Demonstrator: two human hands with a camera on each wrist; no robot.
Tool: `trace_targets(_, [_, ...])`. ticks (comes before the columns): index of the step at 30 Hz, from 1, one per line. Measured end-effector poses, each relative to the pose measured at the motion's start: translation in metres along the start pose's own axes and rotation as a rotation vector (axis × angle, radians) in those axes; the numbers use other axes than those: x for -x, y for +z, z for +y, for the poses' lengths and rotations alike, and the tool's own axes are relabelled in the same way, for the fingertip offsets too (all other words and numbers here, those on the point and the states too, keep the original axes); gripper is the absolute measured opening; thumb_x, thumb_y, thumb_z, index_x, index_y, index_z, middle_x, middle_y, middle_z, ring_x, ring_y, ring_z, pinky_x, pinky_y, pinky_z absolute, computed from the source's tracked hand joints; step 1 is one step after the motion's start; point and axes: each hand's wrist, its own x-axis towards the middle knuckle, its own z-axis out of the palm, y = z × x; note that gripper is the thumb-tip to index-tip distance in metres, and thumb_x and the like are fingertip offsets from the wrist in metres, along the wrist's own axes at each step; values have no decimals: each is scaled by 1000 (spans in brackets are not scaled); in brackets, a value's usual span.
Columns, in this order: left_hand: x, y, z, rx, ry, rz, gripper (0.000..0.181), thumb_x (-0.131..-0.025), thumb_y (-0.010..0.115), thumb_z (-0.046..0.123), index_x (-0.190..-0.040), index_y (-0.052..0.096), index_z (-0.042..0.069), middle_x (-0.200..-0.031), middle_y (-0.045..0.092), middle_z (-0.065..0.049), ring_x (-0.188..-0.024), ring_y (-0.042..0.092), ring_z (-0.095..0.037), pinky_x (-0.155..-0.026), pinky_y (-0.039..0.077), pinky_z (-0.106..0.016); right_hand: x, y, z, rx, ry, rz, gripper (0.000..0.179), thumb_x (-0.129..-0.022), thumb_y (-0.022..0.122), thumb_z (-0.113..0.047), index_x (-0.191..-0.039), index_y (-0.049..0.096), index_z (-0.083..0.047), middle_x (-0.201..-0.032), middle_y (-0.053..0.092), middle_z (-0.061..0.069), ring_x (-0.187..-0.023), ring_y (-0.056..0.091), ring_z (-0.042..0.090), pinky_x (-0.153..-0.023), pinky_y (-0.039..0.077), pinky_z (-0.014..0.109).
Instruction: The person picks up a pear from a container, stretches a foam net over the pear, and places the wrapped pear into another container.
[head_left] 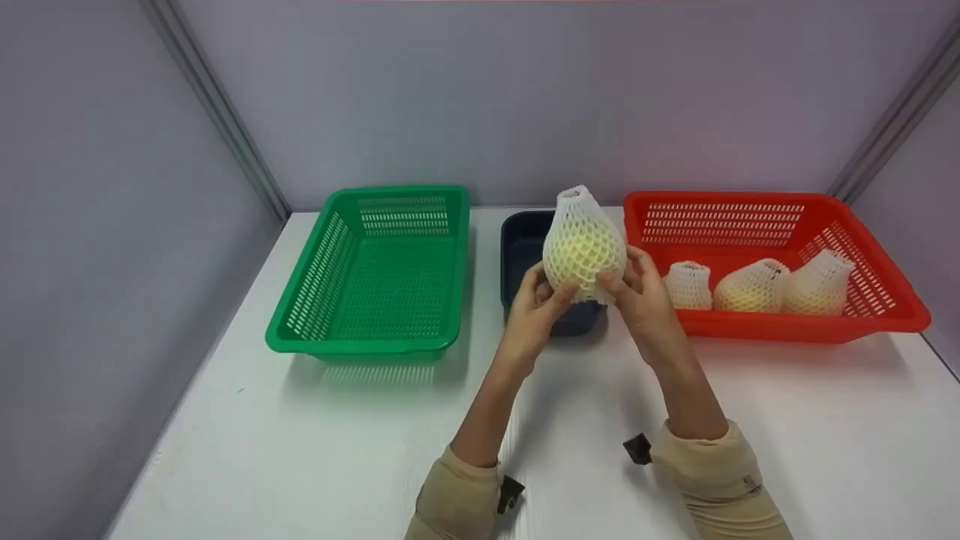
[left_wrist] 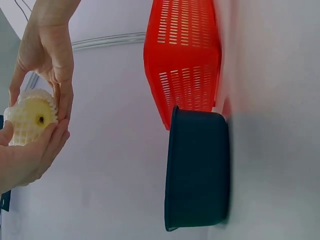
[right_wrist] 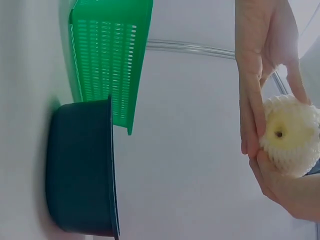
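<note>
A pale yellow, round fruit (head_left: pixel 585 251) in a white foam net is held up over the dark blue bin (head_left: pixel 577 324). My left hand (head_left: pixel 532 315) grips its lower left side and my right hand (head_left: pixel 643 296) grips the lower right, with both thumbs on the near face. The net stands up in a narrow, open neck above the fruit. Seen from below in the left wrist view, the fruit (left_wrist: pixel 37 117) shows a small brown spot on its underside. The right wrist view also shows this spot on the fruit (right_wrist: pixel 285 130), between the fingers of both hands.
On the right, a red basket (head_left: pixel 750 326) holds several netted fruits (head_left: pixel 752 286). A green basket (head_left: pixel 394 300) with slotted walls stands at the left on the white table (head_left: pixel 337 457). Light walls (head_left: pixel 450 97) enclose the back and sides.
</note>
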Motion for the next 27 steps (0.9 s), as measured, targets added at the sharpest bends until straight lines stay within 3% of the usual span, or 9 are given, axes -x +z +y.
trace_targets(9, [-1,0,-3,23,29,47,61,-90,61,16,-138,29,-4,-131,47,-16,-115,49,-21,-93,40,-31,4,8,3,42,-26,46,52,-92,56,-18,-131,28,0,-127,44,15,-110,48,24,-96,38,34])
trace_targets(15, [-1,-4,-2,-9,-26,57,65,-85,67,17,-138,31,3,-134,43,-11,-121,43,-19,-94,39,-31,7,5,1,38,26,-6,62,-93,55,-24,-142,24,0,-140,31,12,-124,37,23,-100,32,34])
trace_targets(21, [0,-11,4,-109,-85,-26,65,-88,63,27,-139,29,4,-134,42,-9,-122,41,-16,-97,36,-30,5,0,2,-124,74,-51,52,-96,47,-24,-137,24,-3,-133,35,13,-118,42,24,-100,33,33])
trace_targets(27, [-1,-21,5,49,-70,-113,47,-94,54,20,-132,33,1,-130,43,-14,-118,45,-21,-97,36,-30,4,-3,4,-248,59,-87,41,-98,35,-22,-134,33,-3,-128,41,13,-111,47,25,-97,36,37])
